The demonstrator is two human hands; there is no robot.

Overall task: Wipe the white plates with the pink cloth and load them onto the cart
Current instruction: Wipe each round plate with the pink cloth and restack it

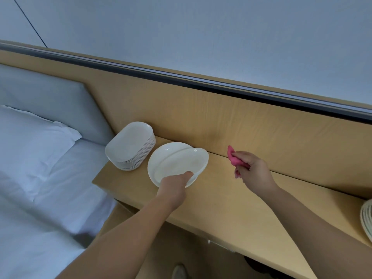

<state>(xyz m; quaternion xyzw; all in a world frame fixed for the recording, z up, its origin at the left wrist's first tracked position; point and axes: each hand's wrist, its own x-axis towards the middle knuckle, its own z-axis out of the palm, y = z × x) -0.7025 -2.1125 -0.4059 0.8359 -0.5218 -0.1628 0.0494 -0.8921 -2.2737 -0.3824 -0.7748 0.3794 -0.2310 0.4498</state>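
White stack of plates (130, 146) on the desk (231, 198); just right of it the left hand (174, 187) pinches an oval plate (177, 162) by its near rim. Farther right, the right hand (251, 170) clutches the pink cloth (233, 158). Lifted by one edge, the plate may slip.

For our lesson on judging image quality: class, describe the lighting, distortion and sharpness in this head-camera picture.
Head view: soft, even light with a bluish cast on the wall and bed; small glints on the plate. Head view: the dark rail tilts and bows from the wide lens. Head view: the shoe at the bottom edge is blurred.
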